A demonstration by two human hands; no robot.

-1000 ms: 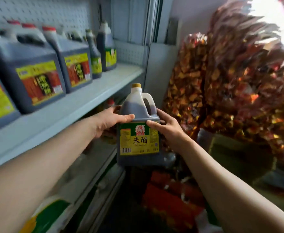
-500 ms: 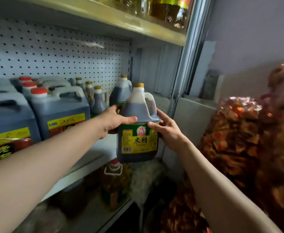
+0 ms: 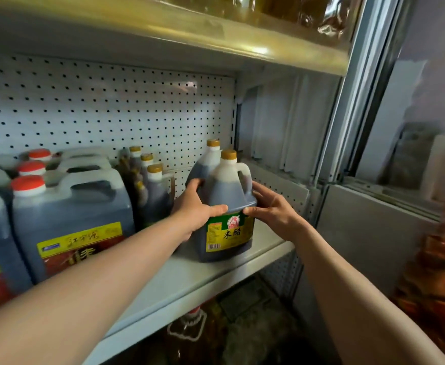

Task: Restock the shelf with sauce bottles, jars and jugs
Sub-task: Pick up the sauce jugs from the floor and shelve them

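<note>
Pretty dim overall, soft daylight coming in from the right. There's glare on the glossy yellowish front edge of the upper shelf [image 3: 255, 52], everything under it sits in shadow. Wide-angle lens bends the edges, and the reddish-orange packets [image 3: 437, 272] far right are smeared with blur

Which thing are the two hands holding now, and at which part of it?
Both hands hold the vinegar jug by its shoulders, just above the label: left hand on its left side, right hand on its right. Neither uses the handle.
</note>
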